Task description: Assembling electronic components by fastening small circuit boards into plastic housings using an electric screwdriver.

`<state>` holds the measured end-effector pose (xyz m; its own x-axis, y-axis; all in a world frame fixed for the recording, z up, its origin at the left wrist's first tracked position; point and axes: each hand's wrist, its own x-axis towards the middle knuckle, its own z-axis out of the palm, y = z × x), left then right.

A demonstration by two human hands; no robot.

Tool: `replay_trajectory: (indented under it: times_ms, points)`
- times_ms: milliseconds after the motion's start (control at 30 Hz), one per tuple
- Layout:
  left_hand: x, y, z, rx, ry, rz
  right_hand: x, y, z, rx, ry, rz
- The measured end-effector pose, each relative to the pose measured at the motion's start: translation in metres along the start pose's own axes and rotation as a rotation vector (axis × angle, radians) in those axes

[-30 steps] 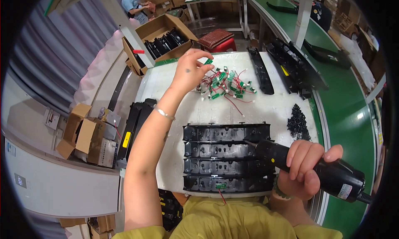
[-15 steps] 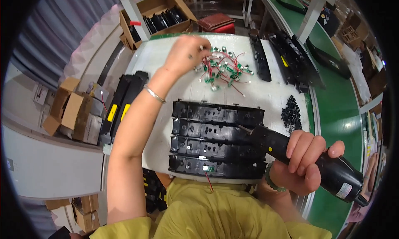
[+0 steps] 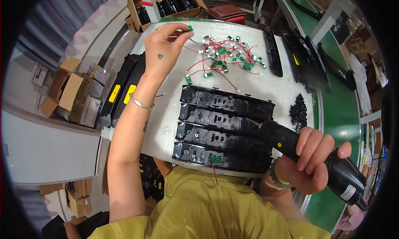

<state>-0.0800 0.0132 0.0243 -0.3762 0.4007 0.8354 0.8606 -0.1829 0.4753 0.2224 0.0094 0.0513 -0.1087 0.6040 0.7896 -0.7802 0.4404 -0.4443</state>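
Between the thumb and fingers of my left hand (image 3: pixel 163 46) is a small green circuit board (image 3: pixel 190 28), pinched at the far left of the white work surface. My right hand (image 3: pixel 312 158) grips a black electric screwdriver (image 3: pixel 279 140), its bit pointing left over the black plastic housings (image 3: pixel 220 120). These long housings lie side by side in front of me. In the nearest one sits another green board (image 3: pixel 215 159), its red wire trailing toward my lap. Beyond the housings spreads a tangled pile of green boards with red wires (image 3: pixel 226 54).
A heap of black screws (image 3: pixel 298 112) lies right of the housings. Long black parts rest along the right (image 3: pixel 273 52) and left (image 3: pixel 120 89) edges. A green conveyor (image 3: pixel 338 114) runs along the right. An open carton (image 3: pixel 166 6) of black parts stands at the back left.
My left hand has drawn back leftward from the pile with a green board in its fingers. Some boards and wires in the pile have spread out. My right hand still holds the screwdriver.
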Motion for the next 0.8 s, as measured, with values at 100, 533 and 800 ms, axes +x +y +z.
replay_trajectory:
  times_ms: [100,533,800]
  points:
    - [-0.006,0.010,-0.019,-0.438,-0.188,-0.393,0.004,0.004,0.001,0.005,-0.006,0.006]
    - [-0.125,0.080,-0.049,-0.301,-0.835,-0.170,-0.033,0.012,0.006,0.024,-0.275,0.256]
    - [-0.140,0.089,-0.032,-0.153,-0.892,-0.079,-0.045,0.015,0.005,-0.123,-0.371,0.283]
